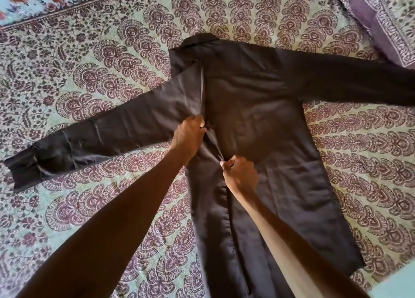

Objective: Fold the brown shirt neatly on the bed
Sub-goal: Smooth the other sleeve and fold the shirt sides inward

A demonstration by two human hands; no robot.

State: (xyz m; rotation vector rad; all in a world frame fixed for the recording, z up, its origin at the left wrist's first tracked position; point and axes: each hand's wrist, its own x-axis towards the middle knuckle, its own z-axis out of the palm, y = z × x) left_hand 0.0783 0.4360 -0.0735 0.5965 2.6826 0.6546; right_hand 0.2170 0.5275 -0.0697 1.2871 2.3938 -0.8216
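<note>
Brown shirt (258, 118): thin woven cloth, smooth. Slight sheen on the sleeve at the person's left and along the front panel where light hits, matt in the shaded middle. Soft creases; stitched seams show at the cuff (20, 169). Bedsheet (112, 61): printed cloth, matt, faintly crinkled surface. Pillow (381, 16): printed cloth cover, matt, slightly coarse look. Floral cloth (33, 1) in the far corner: printed, matt.
</note>
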